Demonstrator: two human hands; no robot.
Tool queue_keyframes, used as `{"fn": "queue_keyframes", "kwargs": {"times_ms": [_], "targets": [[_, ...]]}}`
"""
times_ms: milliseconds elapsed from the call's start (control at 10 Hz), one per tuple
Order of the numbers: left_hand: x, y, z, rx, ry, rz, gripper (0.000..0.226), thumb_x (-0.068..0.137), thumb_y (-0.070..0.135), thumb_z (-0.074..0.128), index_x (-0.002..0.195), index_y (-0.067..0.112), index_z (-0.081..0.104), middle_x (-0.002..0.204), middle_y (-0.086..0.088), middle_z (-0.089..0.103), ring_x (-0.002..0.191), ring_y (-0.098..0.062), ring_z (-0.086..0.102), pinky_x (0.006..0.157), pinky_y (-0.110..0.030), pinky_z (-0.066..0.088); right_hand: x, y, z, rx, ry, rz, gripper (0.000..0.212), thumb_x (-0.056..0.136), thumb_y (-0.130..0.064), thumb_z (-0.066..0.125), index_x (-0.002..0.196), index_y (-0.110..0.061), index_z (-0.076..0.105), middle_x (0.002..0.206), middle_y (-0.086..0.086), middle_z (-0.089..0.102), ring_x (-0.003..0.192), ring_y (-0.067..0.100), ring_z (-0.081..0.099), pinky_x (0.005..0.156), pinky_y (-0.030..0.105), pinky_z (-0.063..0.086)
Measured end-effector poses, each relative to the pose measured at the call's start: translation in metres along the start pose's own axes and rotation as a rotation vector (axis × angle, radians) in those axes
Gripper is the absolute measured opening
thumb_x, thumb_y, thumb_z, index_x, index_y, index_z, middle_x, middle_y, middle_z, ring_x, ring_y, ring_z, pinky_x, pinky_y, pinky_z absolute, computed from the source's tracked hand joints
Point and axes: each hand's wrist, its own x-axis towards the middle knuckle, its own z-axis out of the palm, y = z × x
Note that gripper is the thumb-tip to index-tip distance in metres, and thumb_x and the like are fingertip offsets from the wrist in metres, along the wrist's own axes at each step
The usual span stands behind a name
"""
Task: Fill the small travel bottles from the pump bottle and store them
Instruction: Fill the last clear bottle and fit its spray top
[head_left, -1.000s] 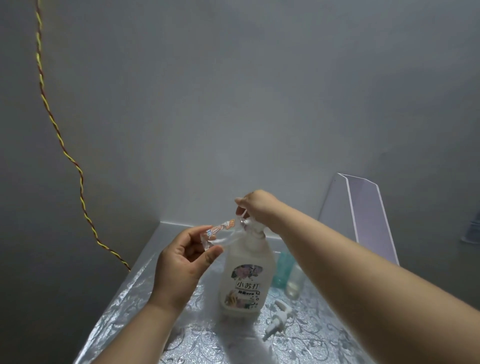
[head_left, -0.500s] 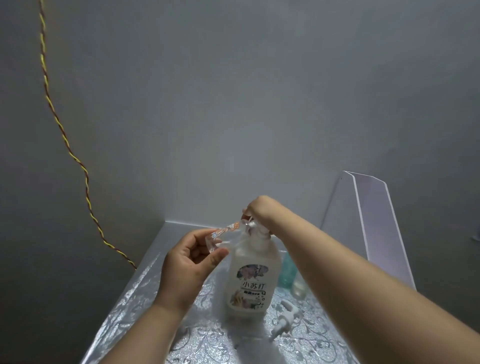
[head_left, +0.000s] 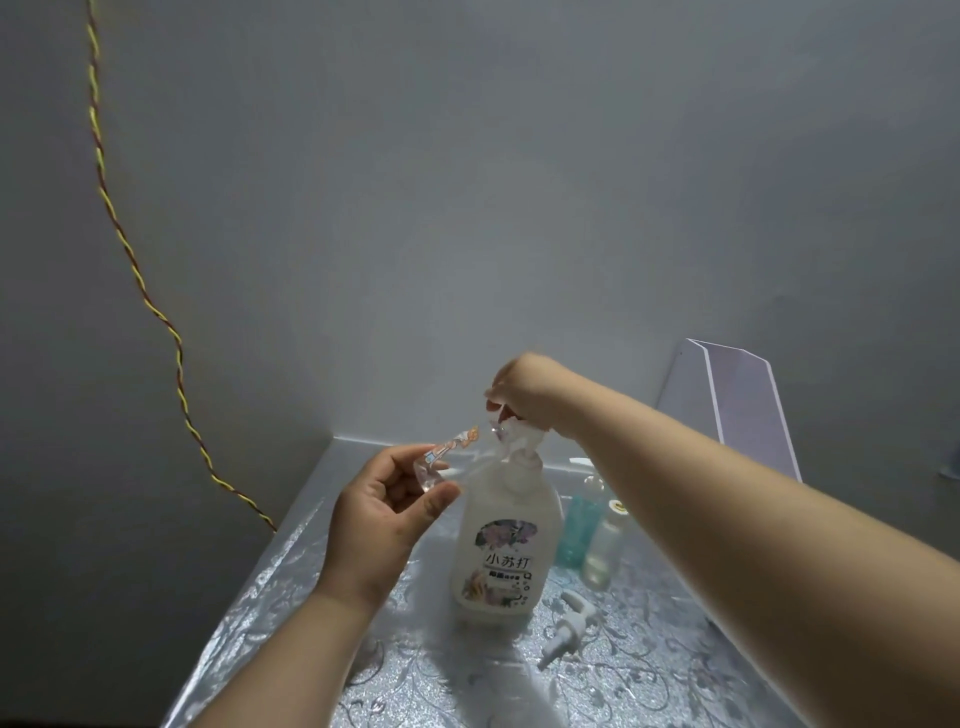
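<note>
A large white pump bottle (head_left: 506, 561) with a flower label stands on the silver patterned table (head_left: 291, 597). My right hand (head_left: 524, 389) reaches over it from the right, fingers closed on the white pump head (head_left: 519, 441). My left hand (head_left: 387, 519) holds a small clear travel bottle (head_left: 441, 457) with a cartoon sticker, tilted so its mouth points at the pump nozzle. Behind the pump bottle, to its right, stand a teal travel bottle (head_left: 576, 530) and a clear travel bottle (head_left: 605, 545).
Two loose white pump tops (head_left: 566, 623) lie on the table in front of the small bottles. A white angled board (head_left: 737, 405) leans at the back right. A yellow-red twisted cable (head_left: 140, 280) hangs down the left wall to the table edge.
My right hand pressed down on the pump head, then rose higher above the bottle. My left hand kept the clear travel bottle at the nozzle.
</note>
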Motion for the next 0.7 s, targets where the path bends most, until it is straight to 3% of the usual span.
{"fn": "queue_keyframes", "kwargs": {"times_ms": [100, 200, 400, 500, 600, 700], "targets": [[0.000, -0.001, 0.000, -0.017, -0.004, -0.014, 0.038, 0.061, 0.017, 0.077, 0.096, 0.013, 0.064, 0.085, -0.001, 0.075, 0.082, -0.009, 0.070, 0.073, -0.019, 0.054, 0.006, 0.001, 0.011, -0.167, -0.088, 0.100, 0.050, 0.092, -0.023, 0.058, 0.139, -0.009, 0.046, 0.141, 0.006, 0.051, 0.129, 0.025, 0.049, 0.107, 0.030, 0.040], [0.000, -0.003, -0.002, -0.013, -0.005, -0.029, 0.040, 0.059, 0.011, 0.077, 0.097, 0.009, 0.064, 0.084, -0.002, 0.075, 0.082, -0.011, 0.069, 0.073, -0.020, 0.055, 0.010, 0.007, 0.018, -0.112, -0.084, 0.129, 0.048, 0.091, -0.017, 0.059, 0.137, -0.010, 0.048, 0.141, 0.004, 0.051, 0.130, 0.024, 0.048, 0.104, 0.025, 0.040], [-0.001, -0.002, -0.003, -0.028, -0.005, -0.047, 0.040, 0.057, 0.007, 0.076, 0.095, 0.009, 0.064, 0.080, 0.001, 0.075, 0.078, -0.008, 0.070, 0.069, -0.018, 0.055, 0.011, 0.010, 0.022, -0.148, -0.060, 0.131, 0.040, 0.094, -0.013, 0.054, 0.134, -0.011, 0.053, 0.141, 0.006, 0.051, 0.127, 0.027, 0.051, 0.102, 0.029, 0.042], [-0.001, 0.000, -0.002, -0.027, -0.011, -0.048, 0.041, 0.056, 0.009, 0.078, 0.095, 0.010, 0.064, 0.080, 0.002, 0.074, 0.078, -0.008, 0.069, 0.069, -0.018, 0.054, 0.010, 0.016, 0.022, -0.083, 0.004, 0.078, 0.032, 0.094, -0.012, 0.049, 0.123, -0.005, 0.062, 0.130, 0.013, 0.060, 0.119, 0.030, 0.057, 0.098, 0.033, 0.047], [-0.002, 0.002, -0.001, -0.030, -0.007, -0.055, 0.042, 0.055, 0.013, 0.079, 0.095, 0.014, 0.065, 0.083, 0.000, 0.073, 0.080, -0.011, 0.067, 0.071, -0.019, 0.055, -0.006, 0.016, 0.016, 0.194, 0.128, 0.022, 0.031, 0.094, -0.016, 0.048, 0.113, 0.002, 0.065, 0.109, 0.017, 0.068, 0.094, 0.029, 0.066, 0.087, 0.034, 0.053], [-0.002, 0.003, 0.000, -0.048, -0.002, -0.056, 0.042, 0.055, 0.013, 0.079, 0.095, 0.014, 0.065, 0.086, -0.005, 0.071, 0.082, -0.013, 0.065, 0.071, -0.019, 0.055, -0.004, 0.013, 0.002, 0.192, 0.048, -0.020, 0.027, 0.095, -0.018, 0.052, 0.108, 0.001, 0.066, 0.074, 0.004, 0.062, 0.059, 0.013, 0.054, 0.055, 0.021, 0.044]]}}
